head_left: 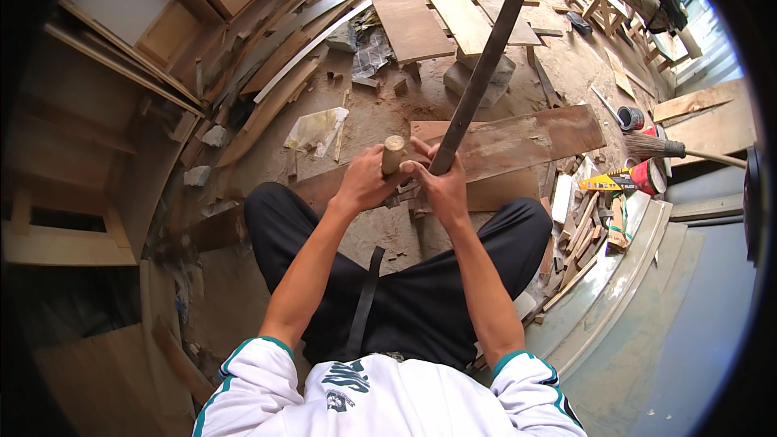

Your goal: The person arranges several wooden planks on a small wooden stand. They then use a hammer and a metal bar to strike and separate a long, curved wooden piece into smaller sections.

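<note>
While the left hand [363,182] clasps a wooden handle [393,152], the right hand [446,191] clenches a bar [487,65] jutting forward.

Dusty earthen floor [571,69], scattered wood offcuts [581,235], grey stone chunk [197,176]; crumpled clear plastic [372,53]

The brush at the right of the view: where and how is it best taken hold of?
Probably by the slim, pale handle of the brush, just right of its dark collar, with the hand coming from above: the bristles flare out to the left, while the handle is narrow and looks uncovered on top. The right hand is nearer, but holds a long dark bar.
</note>
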Available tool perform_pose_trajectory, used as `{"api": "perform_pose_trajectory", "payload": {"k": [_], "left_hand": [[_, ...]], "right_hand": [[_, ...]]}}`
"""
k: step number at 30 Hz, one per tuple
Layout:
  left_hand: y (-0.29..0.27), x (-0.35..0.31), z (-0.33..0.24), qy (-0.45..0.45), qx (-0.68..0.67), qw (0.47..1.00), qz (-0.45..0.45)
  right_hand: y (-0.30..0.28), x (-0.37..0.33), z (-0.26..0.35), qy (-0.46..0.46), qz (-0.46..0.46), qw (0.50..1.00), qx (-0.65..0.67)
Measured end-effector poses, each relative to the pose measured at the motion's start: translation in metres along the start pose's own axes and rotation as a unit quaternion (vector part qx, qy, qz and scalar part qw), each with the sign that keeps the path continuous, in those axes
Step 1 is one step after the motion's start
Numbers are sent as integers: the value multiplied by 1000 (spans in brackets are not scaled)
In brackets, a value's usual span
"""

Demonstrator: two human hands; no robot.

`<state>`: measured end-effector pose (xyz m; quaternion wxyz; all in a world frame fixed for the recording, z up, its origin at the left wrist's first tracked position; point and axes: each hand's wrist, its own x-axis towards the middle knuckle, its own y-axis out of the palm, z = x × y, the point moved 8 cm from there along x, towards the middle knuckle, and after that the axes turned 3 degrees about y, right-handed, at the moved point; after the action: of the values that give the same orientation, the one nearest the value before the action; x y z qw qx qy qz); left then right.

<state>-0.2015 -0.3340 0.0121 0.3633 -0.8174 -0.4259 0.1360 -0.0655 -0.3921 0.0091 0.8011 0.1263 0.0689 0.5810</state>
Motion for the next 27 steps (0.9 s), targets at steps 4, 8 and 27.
{"api": "perform_pose_trajectory", "payload": {"k": [4,8,27], "left_hand": [[16,-11,35,-45,9,996,75],[25,-41,81,-169,-133,970,109],[61,-71,112,-188,-261,944,-76]], "right_hand": [[40,12,19,51,75,995,34],[50,15,26,93,87,992,4],[47,17,31,63,91,988,-109]]}}
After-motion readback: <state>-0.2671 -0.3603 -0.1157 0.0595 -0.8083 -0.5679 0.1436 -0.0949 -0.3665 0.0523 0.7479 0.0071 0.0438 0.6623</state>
